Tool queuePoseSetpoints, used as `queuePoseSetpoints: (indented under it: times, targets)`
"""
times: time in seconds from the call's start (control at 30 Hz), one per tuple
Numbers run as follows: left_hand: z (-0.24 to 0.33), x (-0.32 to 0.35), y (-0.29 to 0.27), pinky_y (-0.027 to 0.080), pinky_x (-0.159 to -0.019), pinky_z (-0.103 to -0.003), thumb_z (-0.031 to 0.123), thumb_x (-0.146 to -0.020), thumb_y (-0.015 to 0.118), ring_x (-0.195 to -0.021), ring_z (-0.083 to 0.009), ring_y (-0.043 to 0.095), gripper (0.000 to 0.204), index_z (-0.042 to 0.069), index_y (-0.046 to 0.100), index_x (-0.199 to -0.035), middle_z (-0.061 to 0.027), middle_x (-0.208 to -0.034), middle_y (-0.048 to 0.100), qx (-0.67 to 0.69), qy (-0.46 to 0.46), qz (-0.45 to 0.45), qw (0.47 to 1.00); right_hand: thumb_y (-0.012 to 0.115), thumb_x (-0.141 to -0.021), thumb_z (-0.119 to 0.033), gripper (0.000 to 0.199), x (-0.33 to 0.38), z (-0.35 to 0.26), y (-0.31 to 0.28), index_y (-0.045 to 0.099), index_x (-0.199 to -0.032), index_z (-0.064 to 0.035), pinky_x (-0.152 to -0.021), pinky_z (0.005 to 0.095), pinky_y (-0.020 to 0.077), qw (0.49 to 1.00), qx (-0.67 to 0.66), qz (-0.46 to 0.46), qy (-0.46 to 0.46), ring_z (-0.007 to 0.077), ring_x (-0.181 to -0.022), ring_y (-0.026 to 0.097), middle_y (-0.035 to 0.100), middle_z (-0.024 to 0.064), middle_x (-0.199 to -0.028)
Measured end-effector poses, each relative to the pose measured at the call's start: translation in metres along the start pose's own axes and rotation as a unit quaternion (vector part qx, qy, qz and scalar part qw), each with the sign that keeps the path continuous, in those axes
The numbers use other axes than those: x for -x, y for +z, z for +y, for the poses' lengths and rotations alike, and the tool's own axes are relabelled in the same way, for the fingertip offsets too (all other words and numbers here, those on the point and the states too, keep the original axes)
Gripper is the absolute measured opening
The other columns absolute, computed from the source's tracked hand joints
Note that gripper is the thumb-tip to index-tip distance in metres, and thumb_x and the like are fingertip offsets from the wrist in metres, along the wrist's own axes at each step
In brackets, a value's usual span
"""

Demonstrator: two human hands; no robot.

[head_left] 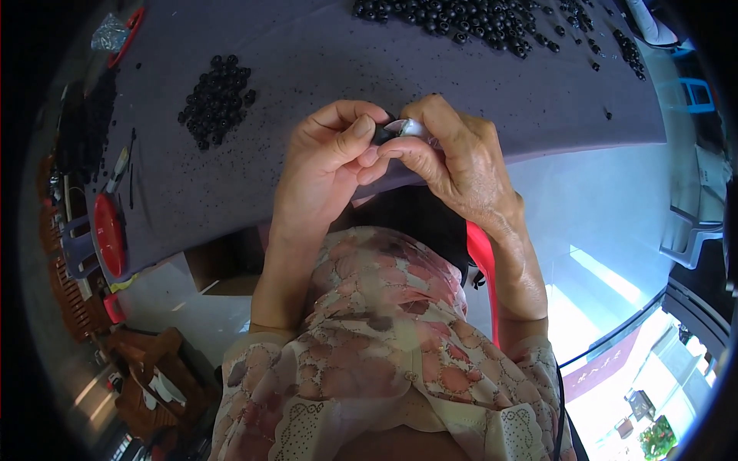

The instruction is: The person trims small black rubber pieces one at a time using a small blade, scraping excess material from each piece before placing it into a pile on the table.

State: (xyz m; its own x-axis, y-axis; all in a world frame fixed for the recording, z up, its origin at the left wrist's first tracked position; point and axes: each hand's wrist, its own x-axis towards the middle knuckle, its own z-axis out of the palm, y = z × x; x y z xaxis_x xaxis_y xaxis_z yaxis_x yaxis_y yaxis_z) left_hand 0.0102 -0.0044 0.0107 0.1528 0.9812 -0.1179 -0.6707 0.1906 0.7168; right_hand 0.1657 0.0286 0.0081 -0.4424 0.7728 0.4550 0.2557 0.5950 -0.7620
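Two hands are working above the worktop [257, 180], upper centre of the frame. Left hand [327, 154]: grip is pinching one black bead [382, 136] between thumb and fingers. Right hand [465, 157]: grip is clamping a white piece [413, 128] beside it; exact contact unclear. Judged: this bead is mid-handling. Smaller bead heap [219, 100] is lying upper left, larger heap [477, 21] upper right; which is finished, cannot tell.

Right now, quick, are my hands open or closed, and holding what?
Left hand: closed, pinching a small black piece between thumb and fingers.
Right hand: closed on a small whitish item; its exact kind is unclear.
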Motion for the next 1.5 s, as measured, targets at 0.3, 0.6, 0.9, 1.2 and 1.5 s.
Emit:
queuePoseSetpoints:
  times: [0.3, 0.6, 0.9, 1.2, 1.5]
  targets:
    - [0.002, 0.002, 0.000, 0.031, -0.046, -0.021, 0.009, -0.082, 0.053, -0.051, -0.0064, 0.041, 0.013, -0.002, 0.056, -0.088, -0.0027, -0.060, 0.050, -0.027, 0.009, -0.004, 1.000, 0.059, -0.074, -0.032, 0.031, 0.000, 0.002, 0.004, 0.054, -0.078, -0.0013, -0.041, 0.0266, 0.0372, 0.999, 0.016, 0.015, -0.038, 0.0187, -0.045, 0.050, 0.050, 0.0065, -0.059]
    - [0.004, 0.002, -0.001, 0.032, -0.045, -0.020, 0.007, -0.080, 0.054, -0.052, -0.0065, 0.041, 0.010, -0.001, 0.057, -0.085, -0.0023, -0.062, 0.050, -0.049, 0.014, -0.007, 0.999, 0.058, -0.074, -0.032, 0.031, 0.001, 0.003, 0.003, 0.053, -0.077, -0.0011, -0.041, 0.0267, 0.0369, 1.000, -0.004, 0.003, -0.023, 0.0190, -0.045, 0.049, 0.050, 0.0064, -0.059]
    - [0.006, 0.000, -0.001, 0.033, -0.043, -0.020, 0.002, -0.079, 0.054, -0.052, -0.0073, 0.042, 0.008, -0.002, 0.057, -0.084, -0.0035, -0.064, 0.050, -0.077, 0.014, -0.019, 0.997, 0.053, -0.077, -0.035, 0.035, 0.001, 0.005, -0.001, 0.052, -0.079, -0.0002, -0.043, 0.0285, 0.0389, 0.998, -0.046, -0.036, -0.019, 0.0210, -0.050, 0.052, 0.051, 0.0075, -0.062]
    - [0.011, -0.001, -0.006, 0.034, -0.043, -0.020, 0.003, -0.079, 0.054, -0.050, -0.0081, 0.042, 0.008, -0.003, 0.057, -0.084, -0.0052, -0.064, 0.051, -0.101, 0.014, -0.063, 0.993, 0.054, -0.077, -0.034, 0.034, 0.002, 0.003, 0.002, 0.052, -0.078, 0.0003, -0.044, 0.0284, 0.0398, 0.997, -0.067, -0.042, -0.014, 0.0215, -0.052, 0.053, 0.051, 0.0079, -0.062]
    - [0.011, -0.001, -0.009, 0.035, -0.043, -0.020, 0.002, -0.078, 0.055, -0.050, -0.0084, 0.043, 0.008, -0.004, 0.057, -0.083, -0.0054, -0.067, 0.053, -0.112, 0.044, -0.086, 0.989, 0.056, -0.077, -0.032, 0.032, 0.002, 0.004, 0.004, 0.052, -0.077, -0.0003, -0.043, 0.0280, 0.0393, 0.996, -0.074, -0.039, -0.033, 0.0201, -0.050, 0.053, 0.051, 0.0069, -0.061]
